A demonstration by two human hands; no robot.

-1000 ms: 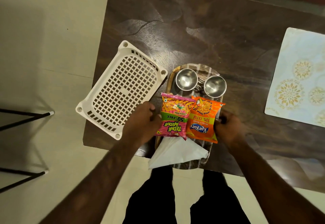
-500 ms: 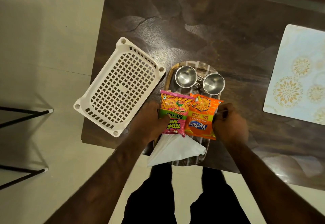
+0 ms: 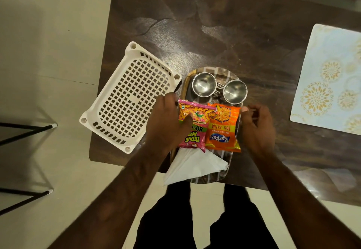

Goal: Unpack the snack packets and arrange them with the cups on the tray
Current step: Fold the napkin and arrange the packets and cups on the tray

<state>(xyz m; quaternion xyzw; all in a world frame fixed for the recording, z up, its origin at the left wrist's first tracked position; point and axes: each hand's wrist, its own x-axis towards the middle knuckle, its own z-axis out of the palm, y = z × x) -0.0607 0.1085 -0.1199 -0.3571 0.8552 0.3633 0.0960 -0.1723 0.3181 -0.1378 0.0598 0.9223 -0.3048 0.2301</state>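
Snack packets [image 3: 222, 129] out of basket [image 3: 130, 96], flat on tray [image 3: 213, 71] between cups [image 3: 204, 84] and napkin [image 3: 193, 165]; arranging looks done. Left hand [image 3: 166, 125] thumb on pink packet [image 3: 195, 115], right hand [image 3: 257, 129] curled beside tray rim; grips unclear.

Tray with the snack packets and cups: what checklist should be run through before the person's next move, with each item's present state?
1. Pink packet and orange packet lie side by side on the tray: ok.
2. Left cup and right cup upright at the tray's far end: ok.
3. Left hand holds the tray's left rim, thumb on the pink packet: ok.
4. Right hand holding the right rim: cannot tell; fingers curl there, contact blurred.
5. White tissue within the tray: not ok, it overhangs the near rim.
6. White basket emptied: ok.
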